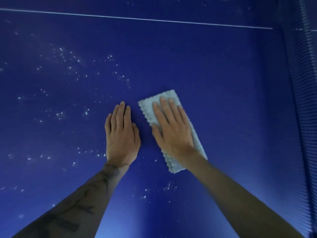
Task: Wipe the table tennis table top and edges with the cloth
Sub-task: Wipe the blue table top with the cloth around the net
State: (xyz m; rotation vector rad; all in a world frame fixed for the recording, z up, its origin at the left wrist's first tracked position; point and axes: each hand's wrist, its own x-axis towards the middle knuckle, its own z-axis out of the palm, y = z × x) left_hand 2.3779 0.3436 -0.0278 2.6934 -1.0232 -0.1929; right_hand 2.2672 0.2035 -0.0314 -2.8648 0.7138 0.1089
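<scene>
Presently, right hand (171, 129) flat, pressing folded pale-grey cloth (147, 109) onto dusty blue table top (223, 74) for wiping. Left hand (121, 134) flat, empty, probably bracing.

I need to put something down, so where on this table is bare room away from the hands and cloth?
The widest bare table top lies between the cloth and the net, up to the white line. Left of the left hand is open but speckled white. It is tight only between that hand and the right hand.

cloth (149, 109) on table (223, 74), net (305, 83) right
</scene>
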